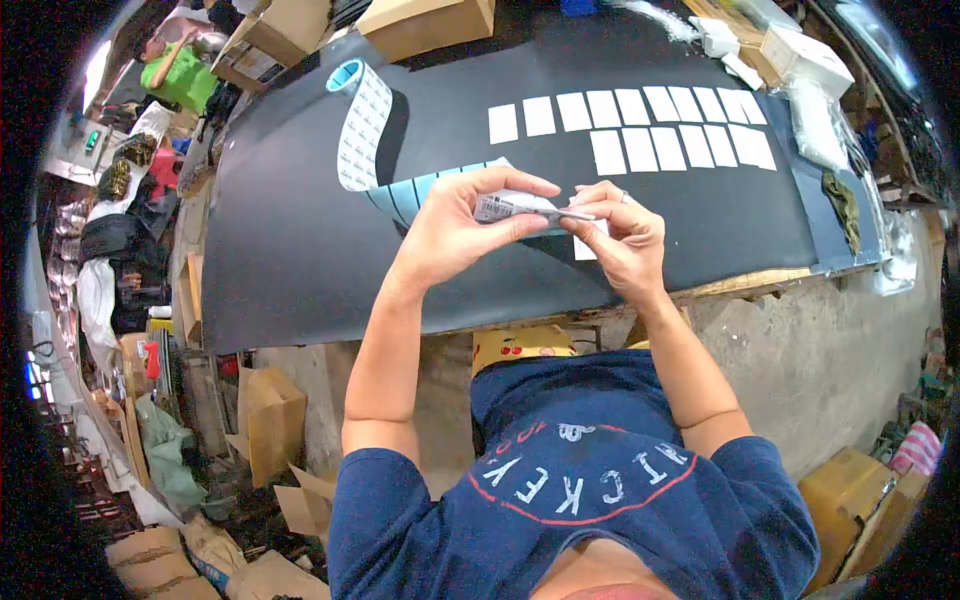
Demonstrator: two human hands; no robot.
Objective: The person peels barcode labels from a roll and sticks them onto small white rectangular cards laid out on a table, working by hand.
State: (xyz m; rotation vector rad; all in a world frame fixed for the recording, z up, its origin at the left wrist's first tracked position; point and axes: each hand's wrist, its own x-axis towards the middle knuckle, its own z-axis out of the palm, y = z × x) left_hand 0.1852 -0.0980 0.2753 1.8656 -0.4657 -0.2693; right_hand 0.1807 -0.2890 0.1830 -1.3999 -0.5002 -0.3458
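Above the table's front part, my left hand (455, 222) is closed around a small white piece with a printed barcode (500, 207), thumb below and fingers above. My right hand (628, 238) pinches the thin right end of the same piece between thumb and fingers. A strip of printed labels on blue backing (362, 130) curls across the table from a roll (345, 76), and its near end passes behind my left hand. Under my right hand lies a white card (585, 248), partly covered by the fingers. Further back, white cards (608, 152) lie in two rows.
The black table (290, 240) has cardboard boxes (430, 25) along its far edge and a white box (805, 55) at the far right. Clear plastic and a green cloth (842, 210) lie at the right end. Another person in green (180, 75) is at far left.
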